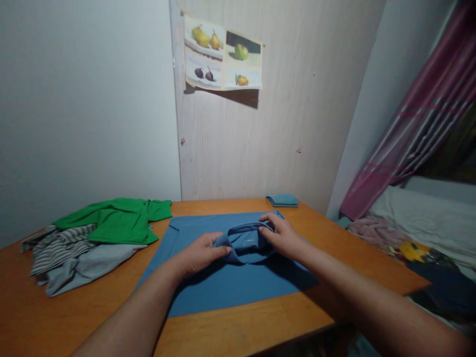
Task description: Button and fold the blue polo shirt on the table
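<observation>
The blue garment (211,292) is spread on the table (230,329) beneath the left hand (203,253) and right hand (284,237), its collar (241,227) pinched by both at opposite sides, where such seemingly light, soft cloth is probably best gripped.

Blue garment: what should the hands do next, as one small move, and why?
Probably lower the opening and smooth it down: the left hand and right hand pinch it at either side, it gapes upward, and most of the blue garment lies spread on the table.
</observation>
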`<state>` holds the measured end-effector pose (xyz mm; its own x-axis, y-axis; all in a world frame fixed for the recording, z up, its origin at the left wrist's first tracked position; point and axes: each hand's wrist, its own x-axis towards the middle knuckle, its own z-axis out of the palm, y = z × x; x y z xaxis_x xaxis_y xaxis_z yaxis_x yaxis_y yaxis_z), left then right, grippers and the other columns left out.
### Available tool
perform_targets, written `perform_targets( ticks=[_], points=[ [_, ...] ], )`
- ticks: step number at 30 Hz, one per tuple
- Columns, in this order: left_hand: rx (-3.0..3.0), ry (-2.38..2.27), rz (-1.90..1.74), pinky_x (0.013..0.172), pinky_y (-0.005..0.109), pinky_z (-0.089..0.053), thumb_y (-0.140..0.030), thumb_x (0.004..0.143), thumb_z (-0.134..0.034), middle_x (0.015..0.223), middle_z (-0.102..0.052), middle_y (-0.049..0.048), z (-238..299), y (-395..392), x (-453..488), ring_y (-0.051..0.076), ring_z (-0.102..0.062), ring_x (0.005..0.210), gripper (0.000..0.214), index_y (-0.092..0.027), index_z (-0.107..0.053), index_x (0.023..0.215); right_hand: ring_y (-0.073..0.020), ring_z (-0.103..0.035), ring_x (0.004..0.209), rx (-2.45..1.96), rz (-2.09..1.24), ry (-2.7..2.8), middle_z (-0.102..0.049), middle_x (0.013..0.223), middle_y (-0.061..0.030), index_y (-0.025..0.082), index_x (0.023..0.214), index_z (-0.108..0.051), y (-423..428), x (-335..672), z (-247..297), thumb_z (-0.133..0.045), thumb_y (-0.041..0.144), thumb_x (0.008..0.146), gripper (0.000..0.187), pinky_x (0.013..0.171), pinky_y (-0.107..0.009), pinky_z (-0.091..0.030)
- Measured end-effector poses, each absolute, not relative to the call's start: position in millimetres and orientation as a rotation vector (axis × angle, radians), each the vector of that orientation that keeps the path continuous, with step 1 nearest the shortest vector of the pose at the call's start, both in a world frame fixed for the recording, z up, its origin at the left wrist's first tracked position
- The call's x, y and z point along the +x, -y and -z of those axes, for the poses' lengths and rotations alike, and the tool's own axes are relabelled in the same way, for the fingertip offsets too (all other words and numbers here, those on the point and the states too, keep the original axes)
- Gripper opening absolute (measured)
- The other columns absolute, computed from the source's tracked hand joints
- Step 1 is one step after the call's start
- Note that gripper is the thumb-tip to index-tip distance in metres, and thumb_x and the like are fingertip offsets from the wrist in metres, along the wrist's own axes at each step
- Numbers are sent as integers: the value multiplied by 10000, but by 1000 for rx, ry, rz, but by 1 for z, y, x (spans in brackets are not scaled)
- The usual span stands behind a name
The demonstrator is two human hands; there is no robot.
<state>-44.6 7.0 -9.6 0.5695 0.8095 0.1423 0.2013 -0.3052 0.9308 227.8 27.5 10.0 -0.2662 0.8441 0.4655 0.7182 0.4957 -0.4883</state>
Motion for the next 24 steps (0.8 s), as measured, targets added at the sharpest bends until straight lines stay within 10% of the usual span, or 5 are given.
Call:
perform_targets(
  ticks=[5, 11, 24],
  points=[
    [1550, -667, -835, 955, 394, -438, -442, 863, -643, 1091, -706, 119, 12, -7, -41, 224, -629, 967, 451, -125, -648, 1182, -240, -615, 1038, -1132, -34, 2073, -642, 1192, -102, 230, 1124, -533, -7, 233, -11, -517, 237, 842, 282, 872, -388, -467],
    [1408, -639, -834, 984, 424, -446, -469, 865, -644, 1157, -704, 149, 17, -6, -40, 248, -653, 1010, 512, -137, -623, 1255, -304, -400, 1356, -843, 200, 2476, -520, 1423, -81, 245, 945, -635, 25, 230, -10, -569, 233, 815, 146, 1132, -568, -199],
    [1375, -668, -747, 1013, 426, -424, -468, 871, -639, 1129, -724, 134, 13, -1, -44, 246, -668, 1003, 481, -138, -656, 1222, -344, -294, 1418, -976, 492, 2639, -482, 1477, -69, 226, 951, -722, 12, 205, 20, -525, 250, 927, 200, 1126, -678, 30]
  ],
)
